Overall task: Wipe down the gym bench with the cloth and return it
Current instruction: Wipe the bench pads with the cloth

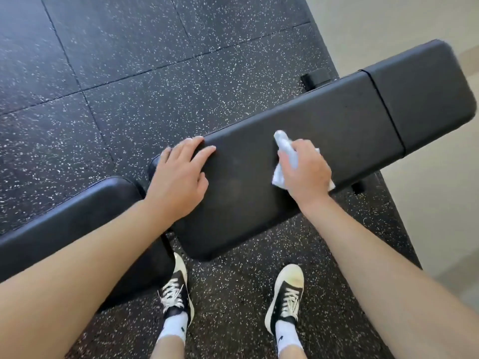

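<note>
Right now I am pressing the white cloth (285,161) onto the long black pad (324,130) of the gym bench, my right hand (304,169) curled round it, a bunched end poking out toward the far edge. My left hand (181,174) is resting flat, fingers straight, on the pad's near-left end. The pad's long axis is running from that end up toward the far-right headrest section (425,92), so I judge the unwiped stretch lies rightward of my right grip.

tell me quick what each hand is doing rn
Left hand: open, fingers flat on the bench.
Right hand: gripping the cloth against the bench.
</note>
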The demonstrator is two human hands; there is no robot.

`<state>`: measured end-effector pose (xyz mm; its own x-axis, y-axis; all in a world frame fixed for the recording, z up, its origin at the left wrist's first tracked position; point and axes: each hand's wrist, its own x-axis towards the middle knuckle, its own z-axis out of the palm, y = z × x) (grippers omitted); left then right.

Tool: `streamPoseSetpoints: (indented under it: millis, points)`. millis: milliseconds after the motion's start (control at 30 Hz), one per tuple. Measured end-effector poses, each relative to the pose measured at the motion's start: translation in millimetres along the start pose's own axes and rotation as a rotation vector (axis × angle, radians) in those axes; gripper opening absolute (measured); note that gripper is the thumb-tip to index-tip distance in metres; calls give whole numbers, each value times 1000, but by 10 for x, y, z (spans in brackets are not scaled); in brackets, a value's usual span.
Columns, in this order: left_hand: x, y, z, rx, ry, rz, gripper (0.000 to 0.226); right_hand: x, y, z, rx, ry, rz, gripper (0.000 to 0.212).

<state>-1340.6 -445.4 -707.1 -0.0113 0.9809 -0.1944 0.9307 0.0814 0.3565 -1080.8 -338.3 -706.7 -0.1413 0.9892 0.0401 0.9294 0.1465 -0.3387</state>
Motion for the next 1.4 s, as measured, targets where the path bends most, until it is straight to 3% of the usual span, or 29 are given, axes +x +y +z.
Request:
streamPoseSetpoints:
  millis: [67, 167, 267, 467, 533, 600, 667, 733, 800, 933, 1133, 1200, 1333, 1400]
  points:
    - [-315, -256, -70, -13, -8, -72, 61, -11, -394, 134, -53, 12, 121, 28]
    - [-760, -469, -87, -118, 15, -167, 62, -394, -1047, 442, -10, 64, -78, 23]
    - [-958, -559, -60, -101, 5, -157, 64, -894, -1499, 632, 79, -2, -300, 18]
    - [-938, -433, -33, -110, 16, -222, 66, -900, -991, 523, 35, -17, -813, 10]
    - [-935, -349, -24, -137, 23, -251, 68, -603, -581, 468, -92, 56, -743, 17]
    - [-948, -273, -2, -157, 44, -275, 71, -328, -314, 395, -209, 64, -476, 33]
    - [-963, -210, 35, -164, 59, -293, 73, -210, -363, 347, -148, 78, -176, 28]
    - [-968, -168, 61, -169, 59, -308, 72, -284, -624, 362, -86, 129, -14, 24]
    - [-965, -145, 81, -169, 54, -318, 70, -560, -942, 415, -76, 97, -89, 18]
    - [-911, -150, 48, -204, 70, -353, 67, -1162, -1207, 530, 106, -80, -437, 18]
    - [-722, 50, 13, -113, 101, -296, 56, -948, -614, 416, 140, -109, -783, 16]
    - [-592, 209, 15, -79, 112, -266, 58, -750, -205, 272, 103, -45, -705, 19]
    - [-246, 653, 85, -58, 109, -104, 57, -361, 690, -45, 50, 97, -334, 20]
    - [-29, 858, 139, -59, 106, -61, 56, -337, 887, -127, 50, 116, -237, 21]
